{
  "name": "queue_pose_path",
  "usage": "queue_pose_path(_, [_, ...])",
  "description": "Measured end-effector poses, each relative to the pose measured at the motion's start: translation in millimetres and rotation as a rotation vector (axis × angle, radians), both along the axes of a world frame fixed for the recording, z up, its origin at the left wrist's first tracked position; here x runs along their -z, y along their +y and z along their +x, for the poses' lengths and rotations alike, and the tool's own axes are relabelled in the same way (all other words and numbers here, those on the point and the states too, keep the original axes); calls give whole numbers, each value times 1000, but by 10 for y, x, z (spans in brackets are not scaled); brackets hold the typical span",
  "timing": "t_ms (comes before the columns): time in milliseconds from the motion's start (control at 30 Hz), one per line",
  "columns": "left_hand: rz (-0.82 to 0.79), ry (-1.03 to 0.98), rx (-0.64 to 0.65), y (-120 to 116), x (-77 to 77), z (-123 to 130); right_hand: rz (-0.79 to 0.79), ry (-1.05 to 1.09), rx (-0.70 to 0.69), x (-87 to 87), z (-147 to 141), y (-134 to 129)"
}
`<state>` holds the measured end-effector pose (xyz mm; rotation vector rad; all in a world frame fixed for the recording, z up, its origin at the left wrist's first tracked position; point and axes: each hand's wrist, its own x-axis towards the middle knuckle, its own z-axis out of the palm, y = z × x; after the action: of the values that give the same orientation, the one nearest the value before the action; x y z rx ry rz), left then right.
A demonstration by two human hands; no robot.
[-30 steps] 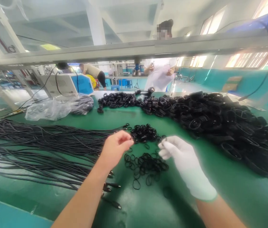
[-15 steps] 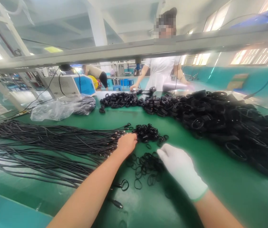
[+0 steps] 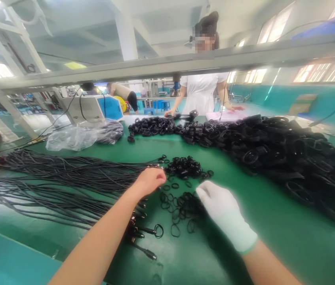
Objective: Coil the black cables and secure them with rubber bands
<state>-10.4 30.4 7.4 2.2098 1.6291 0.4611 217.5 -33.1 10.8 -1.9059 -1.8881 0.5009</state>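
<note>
My bare left hand (image 3: 150, 181) is closed, fingers curled, over the connector ends of the upper bundle of black cables (image 3: 78, 170). Whatever it holds is hidden. A small heap of black parts (image 3: 185, 167) lies just beyond it. My right hand (image 3: 219, 206), in a white glove, has thumb and fingertips pressed together at the edge of a loose pile of thin black rings (image 3: 187, 206); nothing can be made out in its pinch. Below my left wrist, the lower cable bundle (image 3: 66, 206) ends in plugs, one with a black ring (image 3: 158, 230) at its tip.
A large mound of black coiled cables (image 3: 274, 146) covers the right side of the green table (image 3: 143, 148). A clear plastic bag (image 3: 72, 136) and a blue-and-white machine (image 3: 96, 107) stand back left. A metal bar (image 3: 155, 65) crosses above. A person in white (image 3: 200, 93) stands opposite.
My left hand has drawn back slightly left and toward me, away from the small heap. My right hand stays nearly in place. Across the table, the person's arm has moved.
</note>
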Motion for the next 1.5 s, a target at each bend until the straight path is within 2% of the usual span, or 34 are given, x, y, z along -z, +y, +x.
queue_pose_path(233, [31,14,33,32,170,313,39,23,6,32,6,9])
queue_pose_path(367, [-2,-105,19,-77,153,378,79,178,-30,26,-16,-17])
queue_pose_path(433, [-47,-203,43,-186,133,434,8,350,-59,25,-63,-31])
queue_pose_path(533, [-120,-338,94,-379,143,566,-178,603,-81,33,-146,-41])
queue_pose_path(667, [-130,-387,63,-516,163,587,-238,706,-48,35,-144,-25])
queue_pose_path(800, [-55,-275,-21,-405,71,311,-147,634,60,35,-43,4])
queue_pose_path(900, [-21,-139,-72,-202,9,168,-63,405,39,66,-21,20])
queue_pose_path(1033, [53,-36,-192,109,74,252,-10,59,-11,132,-44,45])
queue_pose_path(1200, [87,-67,-215,296,167,397,42,20,18,150,-17,49])
queue_pose_path(1333, [52,-213,-178,207,93,370,132,207,34,100,-29,11])
queue_pose_path(1400, [-16,-316,-126,96,64,390,79,396,24,85,-71,-5])
queue_pose_path(1500, [-98,-455,-55,-104,76,494,-83,670,-3,102,-147,-10])
